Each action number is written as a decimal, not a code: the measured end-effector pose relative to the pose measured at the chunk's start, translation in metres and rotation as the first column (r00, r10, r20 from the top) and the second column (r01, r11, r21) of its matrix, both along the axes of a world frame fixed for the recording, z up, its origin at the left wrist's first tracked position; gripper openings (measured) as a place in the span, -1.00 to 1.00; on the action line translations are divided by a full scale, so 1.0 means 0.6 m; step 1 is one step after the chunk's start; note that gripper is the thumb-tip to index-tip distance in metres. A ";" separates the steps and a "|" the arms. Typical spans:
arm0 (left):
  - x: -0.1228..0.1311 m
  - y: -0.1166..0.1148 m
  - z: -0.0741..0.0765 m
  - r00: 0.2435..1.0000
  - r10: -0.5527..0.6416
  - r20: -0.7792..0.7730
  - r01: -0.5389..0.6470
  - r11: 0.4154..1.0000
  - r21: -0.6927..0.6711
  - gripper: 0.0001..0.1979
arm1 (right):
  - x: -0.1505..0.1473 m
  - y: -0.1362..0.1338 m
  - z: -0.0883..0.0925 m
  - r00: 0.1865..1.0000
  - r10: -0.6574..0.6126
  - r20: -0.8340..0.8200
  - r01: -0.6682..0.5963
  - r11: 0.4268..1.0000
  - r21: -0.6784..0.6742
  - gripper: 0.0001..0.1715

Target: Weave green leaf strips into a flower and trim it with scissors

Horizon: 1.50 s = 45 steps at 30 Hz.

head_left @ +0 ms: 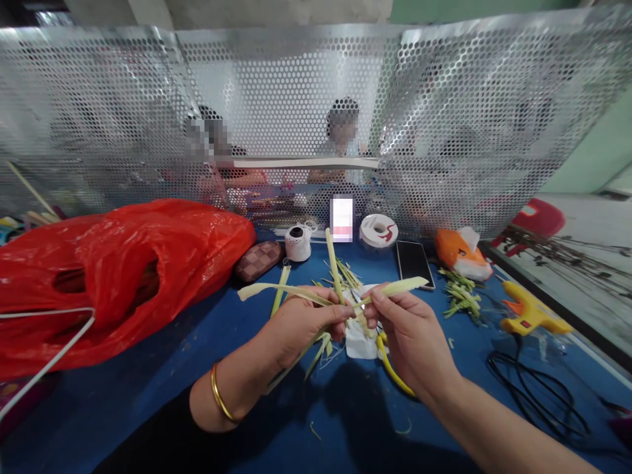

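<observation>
My left hand (pixel 311 319), with a gold bangle at the wrist, pinches a bundle of pale green leaf strips (pixel 269 289). One stiff strip (pixel 334 263) stands up out of that grip, and others trail left and down. Closed on another pale leaf strip (pixel 402 285) is my right hand (pixel 407 329), thumb against fingers, with the strip's broad end sticking out to the right. The two hands' fingertips are close together above a white paper (pixel 363 345). Yellow-handled scissors or pliers (pixel 392 372) lie partly hidden under my right hand.
A red plastic bag (pixel 197 243) fills the left. Behind my hands are a checkered case (pixel 260 260), a thread spool (pixel 297 245), a ribbon reel (pixel 378 232) and a phone (pixel 415 263). Leaf scraps (pixel 461 294), tissues (pixel 461 253) and a yellow glue gun (pixel 533 313) lie right. A perforated screen (pixel 296 92) stands behind.
</observation>
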<state>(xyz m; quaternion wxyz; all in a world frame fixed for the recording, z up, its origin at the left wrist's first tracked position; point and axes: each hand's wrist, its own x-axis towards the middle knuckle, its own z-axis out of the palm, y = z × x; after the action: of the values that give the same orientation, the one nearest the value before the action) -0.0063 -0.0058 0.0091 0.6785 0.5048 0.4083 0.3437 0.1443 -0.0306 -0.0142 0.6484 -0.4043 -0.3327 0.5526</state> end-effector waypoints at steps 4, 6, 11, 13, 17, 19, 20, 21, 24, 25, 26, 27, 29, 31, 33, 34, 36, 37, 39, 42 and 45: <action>-0.001 0.002 0.003 1.000 -0.014 -0.008 0.014 1.000 0.013 -0.89 | 0.002 0.000 0.004 1.000 -0.005 -0.011 0.005 1.000 -0.001 -0.79; -0.002 0.002 0.007 1.000 -0.017 -0.017 0.017 1.000 0.018 -0.88 | 0.003 0.001 0.006 1.000 -0.005 -0.017 0.005 1.000 -0.006 -0.79; -0.005 0.000 0.009 0.999 -0.024 -0.022 0.024 0.999 0.022 -0.86 | 0.001 0.001 0.007 1.000 0.012 -0.023 -0.013 1.000 -0.019 -0.78; -0.005 0.002 0.005 0.999 -0.033 0.007 0.033 0.999 0.001 -0.84 | 0.000 0.002 0.006 0.999 0.015 -0.029 -0.015 1.000 -0.020 -0.77; -0.005 0.005 -0.001 0.998 0.001 0.065 0.003 0.999 -0.053 -0.84 | 0.006 0.008 0.006 0.999 0.038 -0.010 -0.039 0.999 -0.009 -0.73; -0.008 0.002 0.000 0.996 0.032 0.086 -0.026 0.997 -0.078 -0.86 | 0.011 0.012 0.006 0.996 0.090 0.017 -0.090 0.996 -0.018 -0.69; -0.010 -0.001 0.000 0.994 0.057 0.098 -0.049 0.995 -0.081 -0.89 | 0.014 0.013 0.005 0.992 0.118 0.037 -0.117 0.993 -0.020 -0.67; -0.014 -0.006 0.000 0.992 0.076 0.104 -0.068 0.994 -0.086 -0.93 | 0.016 0.014 0.004 0.986 0.147 0.073 -0.145 0.989 -0.024 -0.64; -0.023 -0.031 -0.011 0.978 0.154 0.138 -0.135 0.981 -0.140 -0.94 | 0.018 0.009 -0.004 0.902 0.308 0.303 -0.295 0.951 -0.086 -0.49; -0.025 -0.041 -0.017 0.976 0.164 0.142 -0.143 0.979 -0.144 -0.92 | 0.017 0.004 -0.009 0.867 0.343 0.361 -0.327 0.939 -0.108 -0.46; -0.027 -0.051 -0.025 0.974 0.174 0.143 -0.152 0.977 -0.149 -0.92 | 0.016 -0.002 -0.014 0.837 0.359 0.413 -0.340 0.933 -0.120 -0.43; -0.028 -0.060 -0.034 0.973 0.182 0.142 -0.159 0.975 -0.156 -0.92 | 0.015 -0.010 -0.021 0.816 0.355 0.455 -0.338 0.933 -0.121 -0.42; -0.028 -0.076 -0.050 0.969 0.198 0.146 -0.173 0.971 -0.167 -0.94 | 0.015 -0.028 -0.037 0.787 0.308 0.534 -0.304 0.948 -0.099 -0.42; -0.027 -0.084 -0.065 0.962 0.219 0.163 -0.191 0.967 -0.169 -0.96 | 0.017 -0.047 -0.054 0.744 0.246 0.622 -0.262 0.963 -0.067 -0.42; -0.026 -0.086 -0.076 0.958 0.224 0.178 -0.194 0.966 -0.168 -0.96 | 0.022 -0.062 -0.071 0.680 0.174 0.712 -0.217 0.976 -0.031 -0.43; -0.026 -0.084 -0.081 0.957 0.226 0.183 -0.198 0.967 -0.162 -0.94 | 0.026 -0.067 -0.078 0.637 0.130 0.760 -0.191 0.982 -0.008 -0.44; -0.026 -0.080 -0.088 0.957 0.231 0.176 -0.204 0.966 -0.157 -0.92 | 0.033 -0.072 -0.088 0.530 0.032 0.847 -0.135 0.990 0.047 -0.50; -0.027 -0.077 -0.091 0.958 0.234 0.167 -0.208 0.966 -0.156 -0.93 | 0.036 -0.072 -0.092 0.468 -0.018 0.883 -0.107 0.991 0.077 -0.53; -0.027 -0.073 -0.094 0.959 0.237 0.155 -0.215 0.965 -0.150 -0.93 | 0.041 -0.070 -0.097 0.342 -0.104 0.934 -0.060 0.989 0.132 -0.59; -0.027 -0.072 -0.092 0.962 0.228 0.153 -0.208 0.969 -0.136 -0.95 | 0.043 -0.064 -0.102 0.172 -0.181 0.968 -0.027 0.982 0.188 -0.64; -0.025 -0.074 -0.089 0.963 0.217 0.161 -0.197 0.972 -0.126 -0.94 | 0.040 -0.061 -0.106 0.041 -0.208 0.977 -0.036 0.977 0.210 -0.63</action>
<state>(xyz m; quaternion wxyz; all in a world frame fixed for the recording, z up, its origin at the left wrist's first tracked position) -0.0216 -0.0505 -0.0446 0.6984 0.3895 0.4163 0.4327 0.1684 -0.0672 -0.0779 0.3040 -0.6334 -0.7100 0.0483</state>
